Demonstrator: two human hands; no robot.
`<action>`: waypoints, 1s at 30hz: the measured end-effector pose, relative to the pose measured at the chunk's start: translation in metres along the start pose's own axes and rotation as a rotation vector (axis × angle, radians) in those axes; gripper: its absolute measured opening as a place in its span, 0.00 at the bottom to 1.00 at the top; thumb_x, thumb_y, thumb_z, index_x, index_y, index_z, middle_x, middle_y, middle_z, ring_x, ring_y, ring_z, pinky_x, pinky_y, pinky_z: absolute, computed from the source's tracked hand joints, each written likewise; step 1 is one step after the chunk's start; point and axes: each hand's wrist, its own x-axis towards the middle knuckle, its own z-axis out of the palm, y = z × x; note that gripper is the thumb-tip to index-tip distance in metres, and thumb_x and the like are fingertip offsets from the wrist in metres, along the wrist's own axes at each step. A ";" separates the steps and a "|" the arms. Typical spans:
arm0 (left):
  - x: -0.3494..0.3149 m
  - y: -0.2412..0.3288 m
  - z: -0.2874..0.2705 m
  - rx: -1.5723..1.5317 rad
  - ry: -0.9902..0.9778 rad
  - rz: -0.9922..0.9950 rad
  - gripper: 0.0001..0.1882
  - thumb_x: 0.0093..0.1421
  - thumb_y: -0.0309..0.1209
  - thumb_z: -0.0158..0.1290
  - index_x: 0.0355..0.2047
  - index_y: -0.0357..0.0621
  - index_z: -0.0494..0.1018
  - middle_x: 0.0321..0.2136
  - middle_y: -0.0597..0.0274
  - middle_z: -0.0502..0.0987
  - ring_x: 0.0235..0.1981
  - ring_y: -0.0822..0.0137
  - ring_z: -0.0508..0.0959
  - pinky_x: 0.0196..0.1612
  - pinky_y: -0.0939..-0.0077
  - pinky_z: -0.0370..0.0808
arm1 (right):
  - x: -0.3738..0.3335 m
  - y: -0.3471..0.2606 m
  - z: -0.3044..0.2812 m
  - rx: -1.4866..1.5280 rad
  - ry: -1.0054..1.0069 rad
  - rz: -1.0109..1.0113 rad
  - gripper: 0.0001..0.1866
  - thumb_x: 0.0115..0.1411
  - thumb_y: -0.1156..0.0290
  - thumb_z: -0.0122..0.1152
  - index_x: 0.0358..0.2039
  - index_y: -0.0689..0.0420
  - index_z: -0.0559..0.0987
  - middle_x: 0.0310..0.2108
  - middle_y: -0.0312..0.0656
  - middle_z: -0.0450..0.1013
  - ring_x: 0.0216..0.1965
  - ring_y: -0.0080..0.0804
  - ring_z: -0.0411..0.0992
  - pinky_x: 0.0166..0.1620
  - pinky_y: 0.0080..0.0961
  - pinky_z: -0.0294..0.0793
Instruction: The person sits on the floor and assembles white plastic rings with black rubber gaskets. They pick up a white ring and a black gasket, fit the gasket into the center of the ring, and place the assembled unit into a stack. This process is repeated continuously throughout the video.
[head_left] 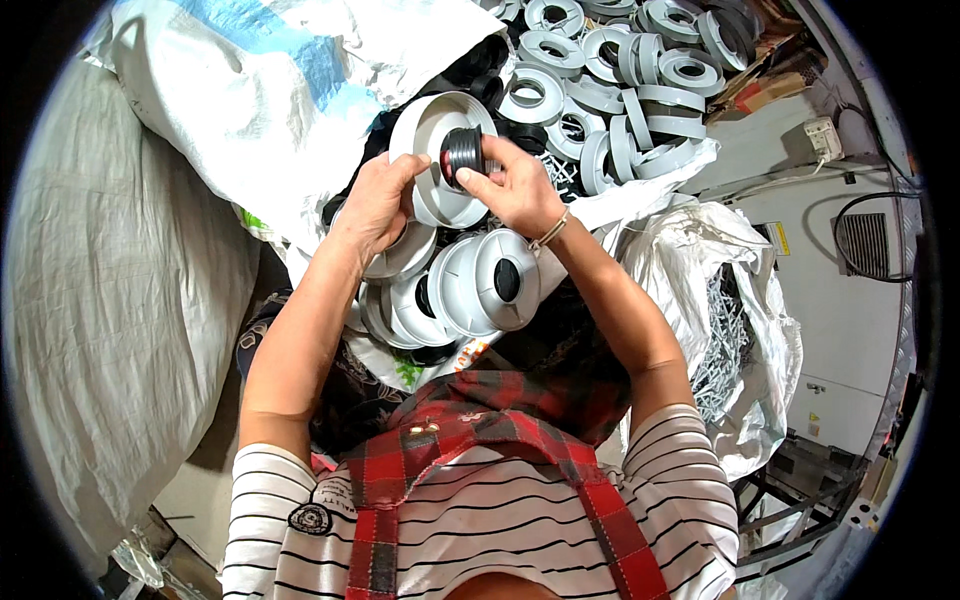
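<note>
My left hand [374, 206] grips the left edge of a light grey round plastic dish [420, 125], its thumb over the rim. My right hand [522, 192] pinches a black ribbed ring [465, 153] between thumb and fingers, at the middle of the dish's open side. A bit of red shows at the ring's left edge. Whether the ring touches the dish I cannot tell. Below my hands, several grey round parts lie on my lap. One grey stepped part [480, 285] has a black centre, and another grey part [405, 250] sits just under my left hand.
Loose grey rings [548, 52] are heaped ahead, with black parts beside them. A white sack [260, 110] lies ahead left and a larger one [110, 300] stands at the left. At my right, an open white bag [765, 340] holds many metallic-looking thin pieces [722, 335].
</note>
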 end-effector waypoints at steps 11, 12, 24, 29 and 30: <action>-0.006 0.014 0.001 0.094 -0.101 -0.159 0.13 0.59 0.31 0.49 0.41 0.34 0.70 0.34 0.61 0.76 0.29 0.72 0.76 0.33 0.76 0.75 | -0.007 -0.007 -0.004 -0.531 0.021 -0.327 0.36 0.36 0.72 0.72 0.48 0.59 0.67 0.43 0.50 0.64 0.46 0.48 0.63 0.51 0.35 0.64; -0.007 0.013 0.001 0.082 -0.113 -0.166 0.14 0.60 0.32 0.50 0.41 0.34 0.70 0.34 0.61 0.76 0.30 0.72 0.76 0.34 0.76 0.75 | -0.007 -0.006 -0.005 -0.524 0.007 -0.349 0.36 0.36 0.72 0.72 0.48 0.59 0.67 0.43 0.50 0.64 0.46 0.48 0.63 0.52 0.36 0.64; -0.011 0.001 0.009 0.204 -0.018 0.057 0.13 0.59 0.34 0.54 0.39 0.37 0.70 0.28 0.68 0.74 0.28 0.78 0.72 0.31 0.81 0.70 | -0.005 0.037 0.020 0.064 0.074 -0.063 0.42 0.54 0.36 0.51 0.42 0.72 0.71 0.24 0.50 0.75 0.15 0.32 0.72 0.16 0.24 0.71; -0.012 -0.012 -0.005 0.688 0.061 0.539 0.33 0.56 0.32 0.56 0.58 0.32 0.58 0.39 0.58 0.74 0.35 0.75 0.72 0.41 0.79 0.70 | 0.013 0.024 -0.006 0.534 -0.246 0.639 0.36 0.61 0.42 0.45 0.39 0.72 0.73 0.30 0.54 0.76 0.27 0.39 0.77 0.25 0.29 0.78; -0.019 0.003 -0.007 1.133 0.140 0.456 0.41 0.54 0.34 0.59 0.62 0.30 0.50 0.47 0.46 0.71 0.44 0.66 0.73 0.49 0.73 0.69 | 0.021 0.046 -0.014 0.081 -0.146 0.437 0.31 0.60 0.47 0.50 0.40 0.69 0.73 0.31 0.53 0.76 0.31 0.41 0.77 0.30 0.30 0.77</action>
